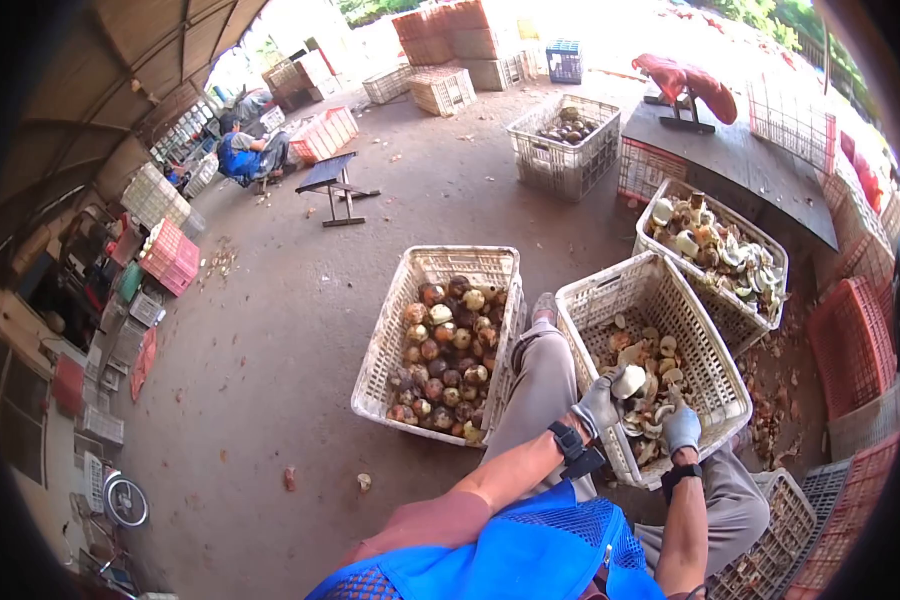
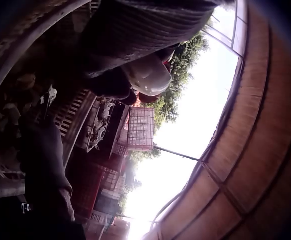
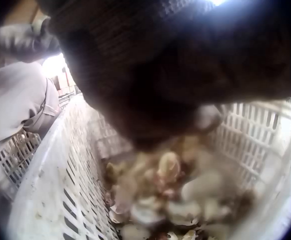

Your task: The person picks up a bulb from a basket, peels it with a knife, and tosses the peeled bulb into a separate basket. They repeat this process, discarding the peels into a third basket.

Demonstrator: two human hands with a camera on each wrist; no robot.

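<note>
My gloved left hand [image 1: 598, 408] grips a pale, peeled round fruit [image 1: 628, 382] above a white plastic crate [image 1: 705, 325] between my legs. The same fruit shows smooth and whitish in the left wrist view, past the dark ribbed glove. My gloved right hand [image 1: 682, 430] is just to its right, over the crate's near part. From its fingers extends a thin knife [image 2: 47, 102] with a pale scrap on it. Thick cream and brown peelings [image 3: 168, 167] lie in the crate below both hands. In the right wrist view, the dark glove hides what its fingers hold.
Left of my leg stands a crate [image 1: 375, 385] of round brown fruits [image 1: 450, 350]. Another crate [image 1: 770, 250] full of peelings stands at the right, near a low table [image 1: 730, 150]. Stacked red crates [image 1: 850, 345] line the right side. A seated person [image 1: 240, 155] is farther back.
</note>
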